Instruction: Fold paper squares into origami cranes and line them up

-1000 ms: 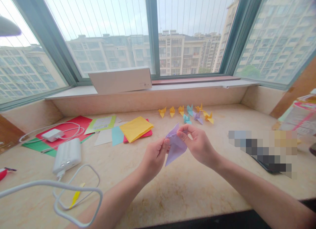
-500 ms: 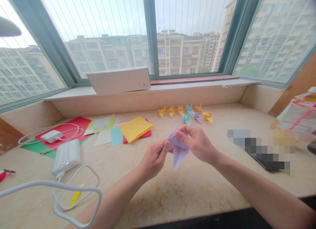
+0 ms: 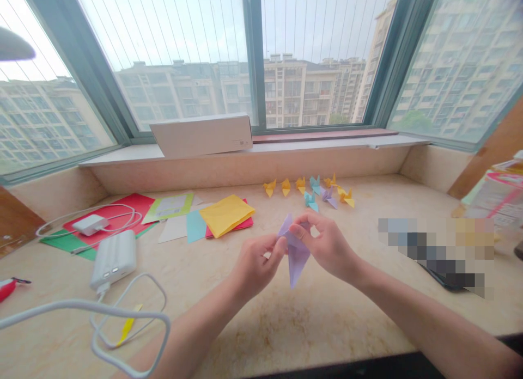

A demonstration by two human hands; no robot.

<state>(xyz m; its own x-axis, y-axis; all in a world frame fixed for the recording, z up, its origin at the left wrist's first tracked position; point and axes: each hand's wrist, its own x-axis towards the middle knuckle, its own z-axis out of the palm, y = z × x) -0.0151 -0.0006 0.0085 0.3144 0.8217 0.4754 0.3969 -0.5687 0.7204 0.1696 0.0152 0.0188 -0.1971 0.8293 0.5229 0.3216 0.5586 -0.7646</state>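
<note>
A piece of folded purple paper point(image 3: 298, 259) is held up between my two hands, over the front middle of the counter. My left hand point(image 3: 261, 262) pinches its left side, thumb on the near face. On the upper right side my right hand point(image 3: 322, 237) grips it between thumb and fingers. One long point of the paper hangs down below the hands and another sticks up above them. Behind the hands stand several small folded paper cranes: yellow ones point(image 3: 286, 188), blue ones point(image 3: 311, 201) and a purple one point(image 3: 329, 198).
Left of my hands lie yellow paper point(image 3: 226, 214), blue paper point(image 3: 196, 227) and red paper point(image 3: 139, 205). A white power bank point(image 3: 114, 259) with a looping white cable point(image 3: 134, 312) is at the left. A blurred-out phone point(image 3: 445, 281) and a clear plastic bottle point(image 3: 494, 196) are at the right.
The purple paper's lower part has narrowed and turned slightly between my fingers. My left thumb has shifted right along it. The whole view has moved slightly.
</note>
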